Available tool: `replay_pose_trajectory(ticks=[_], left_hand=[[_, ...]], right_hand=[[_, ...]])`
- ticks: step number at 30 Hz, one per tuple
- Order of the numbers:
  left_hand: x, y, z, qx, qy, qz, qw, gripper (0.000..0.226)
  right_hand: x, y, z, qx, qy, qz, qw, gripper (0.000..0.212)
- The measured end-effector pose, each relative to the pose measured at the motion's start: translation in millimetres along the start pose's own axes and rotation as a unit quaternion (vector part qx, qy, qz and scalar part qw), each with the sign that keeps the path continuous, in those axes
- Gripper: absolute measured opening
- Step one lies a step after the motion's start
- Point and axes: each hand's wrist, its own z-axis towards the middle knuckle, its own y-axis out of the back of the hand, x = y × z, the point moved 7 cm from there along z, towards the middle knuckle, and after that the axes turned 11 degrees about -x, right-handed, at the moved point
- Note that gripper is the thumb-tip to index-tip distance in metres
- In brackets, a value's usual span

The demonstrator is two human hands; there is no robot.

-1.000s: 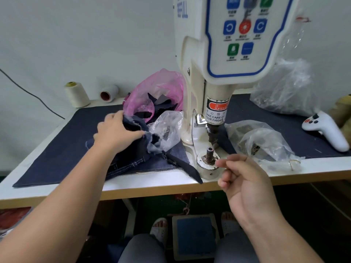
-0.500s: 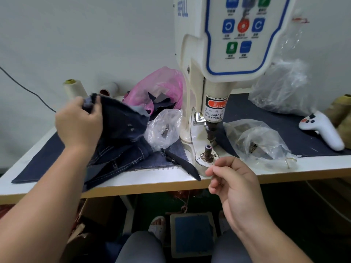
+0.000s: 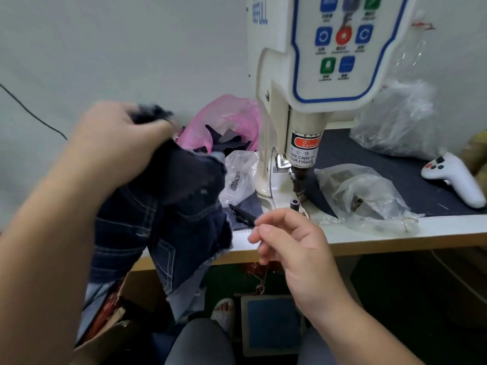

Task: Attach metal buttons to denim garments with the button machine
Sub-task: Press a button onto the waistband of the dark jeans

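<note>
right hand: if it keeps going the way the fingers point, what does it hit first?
Probably the denim garment held up by the left hand. The right hand points its fingers left toward its frayed edge; depth is unclear.

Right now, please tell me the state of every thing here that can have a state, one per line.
Left hand: grips the dark blue denim garment, lifted off the table.
Right hand: fingers loosely curled before the machine; I cannot tell whether it holds anything.
White button machine: its lower post is bare.
Pink plastic bag: open, dark scraps inside.
Clear plastic bag: lying crumpled on the table.
</note>
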Motion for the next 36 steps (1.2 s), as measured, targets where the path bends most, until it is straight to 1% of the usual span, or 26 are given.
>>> replay_pose_trajectory(ticks=[1,2,4,5,6,8,9,10,11,12,14,15,17,18,20,21,22,24,25,27,29,31,32,34,36], left_hand=[[-2,-19,-9,0.077,0.009,-0.01,0.997,0.011],[-4,-35,-20,0.142,0.016,-0.022,0.99,0.007],[-8,-50,-39,0.211,0.063,-0.076,0.972,0.004],[-11,-54,-46,0.243,0.093,-0.109,0.959,0.008],[-12,-57,-52,0.278,0.119,-0.147,0.942,0.017],[-22,-56,-62,0.33,0.152,-0.214,0.907,0.032],[-25,-56,-65,0.346,0.158,-0.226,0.897,0.039],[-26,-56,-68,0.356,0.162,-0.228,0.892,0.046],[-28,-57,-70,0.364,0.166,-0.231,0.887,0.044],[-31,-59,-72,0.37,0.17,-0.237,0.882,0.037],[-32,-63,-77,0.384,0.183,-0.252,0.869,0.027],[-32,-65,-80,0.392,0.193,-0.262,0.861,0.028],[-27,-71,-83,0.407,0.218,-0.281,0.841,0.044],[-27,-74,-85,0.421,0.228,-0.298,0.826,0.047],[-33,-79,-90,0.459,0.239,-0.348,0.782,0.041],[-35,-82,-91,0.47,0.236,-0.361,0.77,0.037],[-34,-86,-92,0.47,0.227,-0.361,0.773,0.033],[-31,-92,-90,0.447,0.209,-0.356,0.793,0.027],[-31,-95,-89,0.437,0.205,-0.36,0.798,0.026],[-30,-102,-91,0.425,0.227,-0.377,0.791,0.031],[-30,-108,-95,0.416,0.264,-0.401,0.773,0.043],[-32,-111,-96,0.403,0.267,-0.414,0.772,0.042],[-32,-111,-95,0.393,0.261,-0.409,0.781,0.039],[-33,-111,-95,0.371,0.237,-0.381,0.813,0.034],[-36,-110,-95,0.358,0.195,-0.349,0.844,0.035]], right_hand=[[7,-5,-2,0.02,0.027,-0.02,0.999,0.011],[12,-9,-4,0.032,0.052,-0.043,0.997,0.017],[23,-15,-6,0.047,0.096,-0.089,0.99,0.03],[28,-18,-7,0.055,0.112,-0.105,0.987,0.034],[31,-20,-7,0.063,0.124,-0.121,0.983,0.041],[34,-21,-6,0.079,0.143,-0.159,0.974,0.058],[34,-22,-6,0.087,0.146,-0.163,0.972,0.064],[33,-22,-5,0.098,0.138,-0.144,0.975,0.064],[32,-21,-5,0.108,0.118,-0.106,0.982,0.059],[30,-20,-5,0.113,0.094,-0.067,0.987,0.051],[28,-15,-4,0.1,0.064,-0.015,0.993,0.037],[27,-12,-4,0.091,0.059,0.002,0.994,0.033],[28,-5,-5,0.091,0.06,0.036,0.993,0.029],[29,-3,-6,0.1,0.062,0.054,0.992,0.023],[34,0,-8,0.123,0.056,0.095,0.986,0.015],[36,2,-9,0.132,0.048,0.121,0.983,0.014],[38,5,-9,0.137,0.04,0.144,0.979,0.013],[42,8,-9,0.142,0.03,0.171,0.974,0.015],[42,10,-9,0.143,0.027,0.175,0.974,0.016],[41,14,-7,0.127,0.019,0.165,0.978,0.019],[37,20,-3,0.105,0.003,0.135,0.985,0.022],[31,24,0,0.097,-0.015,0.094,0.991,0.024],[28,25,1,0.097,-0.019,0.073,0.992,0.024],[25,30,1,0.089,-0.016,0.03,0.995,0.027],[24,38,2,0.072,-0.001,-0.002,0.997,0.029]])
